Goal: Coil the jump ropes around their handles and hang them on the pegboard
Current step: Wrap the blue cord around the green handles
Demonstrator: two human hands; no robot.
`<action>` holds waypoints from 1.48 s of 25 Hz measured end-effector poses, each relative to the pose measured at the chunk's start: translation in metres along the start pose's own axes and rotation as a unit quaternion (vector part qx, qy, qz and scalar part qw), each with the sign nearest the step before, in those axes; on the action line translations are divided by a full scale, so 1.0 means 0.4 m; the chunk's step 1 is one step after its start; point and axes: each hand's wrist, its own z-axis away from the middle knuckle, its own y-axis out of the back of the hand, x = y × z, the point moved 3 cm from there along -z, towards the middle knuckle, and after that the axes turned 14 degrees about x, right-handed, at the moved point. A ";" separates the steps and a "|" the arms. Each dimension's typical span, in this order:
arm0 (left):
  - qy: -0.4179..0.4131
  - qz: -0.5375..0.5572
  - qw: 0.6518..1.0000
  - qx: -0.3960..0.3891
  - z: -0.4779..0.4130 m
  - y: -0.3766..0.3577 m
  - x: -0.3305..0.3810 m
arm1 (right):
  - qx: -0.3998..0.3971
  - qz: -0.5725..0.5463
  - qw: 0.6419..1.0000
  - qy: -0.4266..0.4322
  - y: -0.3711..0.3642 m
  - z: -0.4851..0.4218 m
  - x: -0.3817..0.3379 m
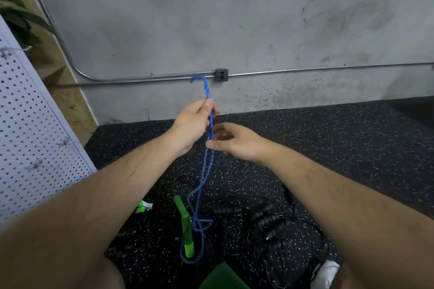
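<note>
A blue jump rope hangs doubled from my left hand, which pinches it between thumb and fingers; a short looped end sticks up above the fist. Its strands drop to two green handles that dangle just above the floor with rope tangled around them. My right hand is just right of the hanging strands, fingers loosely curled near the rope; whether it touches the rope is unclear. The white pegboard with small wire hooks stands at the left edge.
Several black jump ropes with black handles lie in a tangle on the speckled black floor. A second green-handled piece lies to the left. A concrete wall with conduit and an outlet box is ahead. A plant is top left.
</note>
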 end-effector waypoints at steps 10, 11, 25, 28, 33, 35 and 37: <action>0.065 0.006 0.975 -0.214 0.026 0.031 -0.053 | 0.200 -0.244 0.949 0.015 0.042 -0.054 -0.105; 0.050 -0.062 0.965 -0.251 0.048 0.023 -0.071 | 0.206 -0.274 0.939 0.021 0.058 -0.060 -0.114; -0.017 0.037 0.998 -0.047 -0.011 0.021 0.026 | 0.057 -0.043 0.997 -0.020 -0.094 -0.031 0.010; 0.066 0.040 0.989 -0.126 -0.003 0.042 -0.040 | 0.154 -0.079 0.985 0.019 -0.034 -0.049 -0.038; 0.038 -0.141 0.956 -0.253 0.039 0.020 -0.130 | 0.241 -0.262 0.933 0.044 0.061 -0.067 -0.108; 0.001 -0.193 0.968 -0.159 0.019 0.011 -0.120 | 0.243 -0.292 0.924 0.043 0.079 -0.063 -0.105; -0.014 -0.166 0.983 -0.081 0.001 0.017 -0.084 | 0.188 -0.270 0.944 0.016 0.067 -0.060 -0.073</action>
